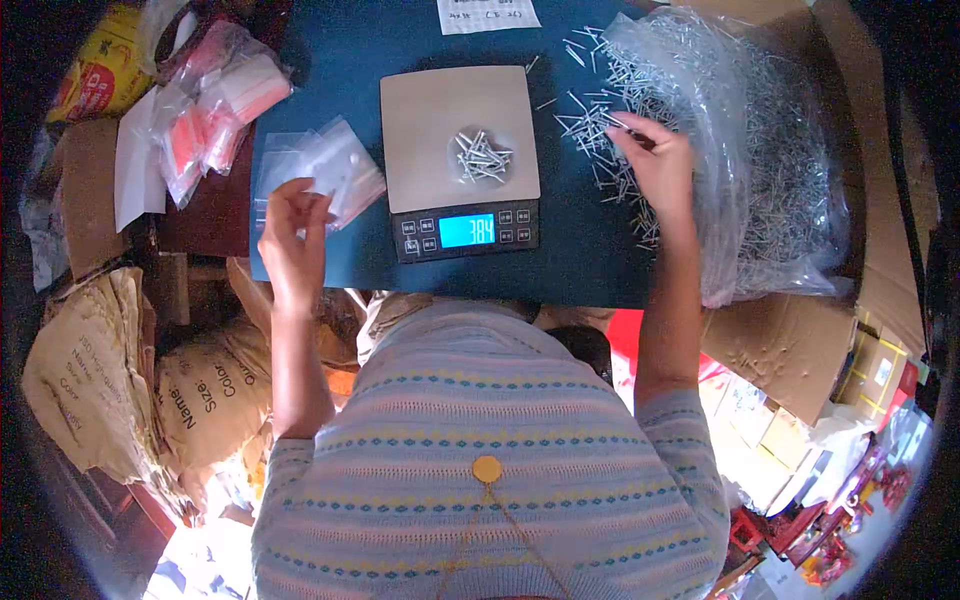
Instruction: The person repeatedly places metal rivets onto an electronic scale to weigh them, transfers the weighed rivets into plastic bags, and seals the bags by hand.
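1. Watching the head view from afar, I am seeing the right hand (pixel 655 165) reaching into the upper right of the frame, its fingertips touching the left edge of a heap of metal fasteners (pixel 612 172); I cannot tell whether they are pinching any.
2. That heap is lying partly on the blue tabletop (pixel 580 272) and partly under a large clear plastic sack (pixel 715 180).
3. Left of centre, the left hand (pixel 297 228) is bending its fingers over some small clear bags (pixel 354 178), touching them; I cannot tell whether it is gripping one.
4. Between the hands, a digital scale (pixel 457 100) is sitting at upper centre, its lit display (pixel 467 231) showing digits I am reading as 384.
5. A small cluster of fasteners (pixel 484 157) is resting on its pale plate.
6. Pink-and-clear packets (pixel 235 95) are lying in the upper left.
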A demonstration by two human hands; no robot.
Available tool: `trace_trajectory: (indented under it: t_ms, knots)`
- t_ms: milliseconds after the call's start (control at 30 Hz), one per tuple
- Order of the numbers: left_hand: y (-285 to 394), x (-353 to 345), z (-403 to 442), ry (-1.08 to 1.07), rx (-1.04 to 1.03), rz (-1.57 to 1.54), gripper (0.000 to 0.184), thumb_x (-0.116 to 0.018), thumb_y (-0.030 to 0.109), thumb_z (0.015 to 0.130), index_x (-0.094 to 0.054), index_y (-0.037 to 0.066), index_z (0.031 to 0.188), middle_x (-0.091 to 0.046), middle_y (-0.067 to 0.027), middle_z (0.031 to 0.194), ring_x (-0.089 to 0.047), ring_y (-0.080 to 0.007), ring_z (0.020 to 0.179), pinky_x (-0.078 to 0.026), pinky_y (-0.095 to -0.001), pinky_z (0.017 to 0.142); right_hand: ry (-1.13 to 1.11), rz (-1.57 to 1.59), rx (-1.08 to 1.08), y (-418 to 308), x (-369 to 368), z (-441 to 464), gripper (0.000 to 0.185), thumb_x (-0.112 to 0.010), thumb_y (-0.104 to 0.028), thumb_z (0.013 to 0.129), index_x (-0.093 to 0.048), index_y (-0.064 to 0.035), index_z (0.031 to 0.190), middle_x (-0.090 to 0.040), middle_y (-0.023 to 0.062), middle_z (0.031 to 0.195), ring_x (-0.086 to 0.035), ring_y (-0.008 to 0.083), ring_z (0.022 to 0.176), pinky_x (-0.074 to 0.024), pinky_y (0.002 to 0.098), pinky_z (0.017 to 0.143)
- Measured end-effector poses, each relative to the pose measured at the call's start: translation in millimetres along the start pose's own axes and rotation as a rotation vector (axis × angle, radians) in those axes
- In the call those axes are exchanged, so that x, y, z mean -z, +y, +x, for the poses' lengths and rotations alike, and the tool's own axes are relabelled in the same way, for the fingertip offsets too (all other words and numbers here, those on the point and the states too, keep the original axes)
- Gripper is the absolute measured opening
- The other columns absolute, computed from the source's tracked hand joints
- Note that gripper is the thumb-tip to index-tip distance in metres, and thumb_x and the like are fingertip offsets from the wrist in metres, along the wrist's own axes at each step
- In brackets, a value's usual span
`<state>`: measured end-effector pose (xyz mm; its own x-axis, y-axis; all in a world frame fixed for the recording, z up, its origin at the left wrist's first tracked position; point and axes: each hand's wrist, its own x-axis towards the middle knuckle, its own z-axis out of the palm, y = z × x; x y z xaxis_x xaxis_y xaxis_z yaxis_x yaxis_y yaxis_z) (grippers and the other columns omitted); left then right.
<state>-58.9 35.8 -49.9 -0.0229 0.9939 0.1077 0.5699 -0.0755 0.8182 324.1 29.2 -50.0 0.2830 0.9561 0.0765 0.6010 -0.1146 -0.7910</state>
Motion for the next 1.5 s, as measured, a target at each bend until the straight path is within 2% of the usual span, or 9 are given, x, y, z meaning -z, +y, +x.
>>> trace_trajectory:
  t_ms: [367,600,767,933,1033,1167,1300,1433,1500]
  knots:
    - [32,-6,-4,0.031,-0.431,0.137,0.013,-0.053,-0.001,0.088,-0.062,-0.001,0.098,-0.064,-0.0146,0.082,-0.062,-0.0203,0.073,-0.049,-0.0299,0.069,-0.271,0.175,0.308,-76,-76,-10,0.014,-0.066,-0.007,0.082,-0.069,-0.0015,0.095,-0.069,0.0072,0.092,-0.063,0.0082,0.077,-0.0509,0.0215,0.065]
    - [28,6,-9,-0.068,-0.153,0.021,0.008,-0.060,0.002,0.084,-0.064,0.000,0.091,-0.062,-0.0085,0.076,-0.058,-0.0151,0.068,-0.045,-0.0263,0.064,-0.201,0.828,0.050,-61,-54,-4,0.017,-0.051,-0.010,0.093,-0.061,-0.0045,0.105,-0.065,0.0073,0.085,-0.062,0.0103,0.070,-0.0507,0.0232,0.058]
    - [48,-7,-4,-0.191,-0.238,-0.109,0.011,-0.069,0.009,0.079,-0.067,0.000,0.085,-0.063,-0.0089,0.076,-0.058,-0.0151,0.065,-0.045,-0.0258,0.061,-0.518,0.620,0.101,-64,-55,-10,0.020,-0.049,-0.014,0.094,-0.058,-0.0039,0.109,-0.057,0.0007,0.082,-0.048,0.0031,0.064,-0.0411,0.0200,0.056]
    - [74,-23,-3,-0.264,-0.403,-0.244,0.012,-0.069,0.007,0.080,-0.067,0.002,0.090,-0.063,-0.0076,0.079,-0.058,-0.0138,0.066,-0.045,-0.0244,0.060,-0.529,0.513,0.314,-101,-76,-30,0.015,-0.057,-0.015,0.091,-0.059,-0.0010,0.095,-0.054,-0.0030,0.077,-0.042,0.0014,0.063,-0.0372,0.0191,0.055]
    - [77,-29,-11,-0.101,-0.262,-0.476,0.012,-0.069,0.006,0.079,-0.063,0.001,0.088,-0.062,-0.0064,0.081,-0.056,-0.0136,0.063,-0.045,-0.0251,0.059,-0.538,0.557,0.381,-112,-71,-31,0.014,-0.059,-0.014,0.090,-0.057,-0.0016,0.084,-0.049,-0.0047,0.069,-0.040,0.0016,0.059,-0.0330,0.0204,0.051]
    - [73,-23,-4,-0.290,-0.531,-0.296,0.012,-0.069,0.003,0.077,-0.058,0.002,0.081,-0.053,-0.0054,0.072,-0.051,-0.0126,0.061,-0.042,-0.0265,0.056,-0.511,0.580,0.444,-118,-69,-32,0.015,-0.061,-0.012,0.088,-0.057,-0.0026,0.078,-0.044,-0.0059,0.064,-0.036,0.0013,0.055,-0.0280,0.0211,0.047]
    - [80,-11,2,-0.187,-0.672,-0.171,0.015,-0.071,0.003,0.070,-0.057,0.003,0.070,-0.056,-0.0053,0.073,-0.052,-0.0227,0.066,-0.041,-0.0305,0.068,-0.443,0.516,0.310,-108,-67,-28,0.010,-0.065,-0.011,0.083,-0.061,-0.0031,0.078,-0.054,0.0005,0.063,-0.045,0.0032,0.052,-0.0346,0.0217,0.045]
    - [56,-4,6,-0.174,-0.702,-0.197,0.016,-0.071,0.003,0.068,-0.055,0.005,0.066,-0.060,-0.0107,0.097,-0.056,-0.0270,0.097,-0.041,-0.0364,0.078,-0.321,0.172,0.444,-94,-67,-19,0.015,-0.070,-0.010,0.077,-0.065,-0.0065,0.090,-0.057,0.0015,0.073,-0.043,0.0081,0.054,-0.0365,0.0241,0.049]
    - [52,3,6,-0.252,-0.622,-0.111,0.018,-0.072,0.009,0.073,-0.055,0.005,0.070,-0.055,-0.0161,0.116,-0.043,-0.0362,0.122,-0.037,-0.0450,0.093,-0.300,-0.037,0.526,-83,-62,-12,0.021,-0.071,-0.010,0.073,-0.066,-0.0090,0.093,-0.060,0.0036,0.081,-0.046,0.0111,0.056,-0.0390,0.0256,0.051]
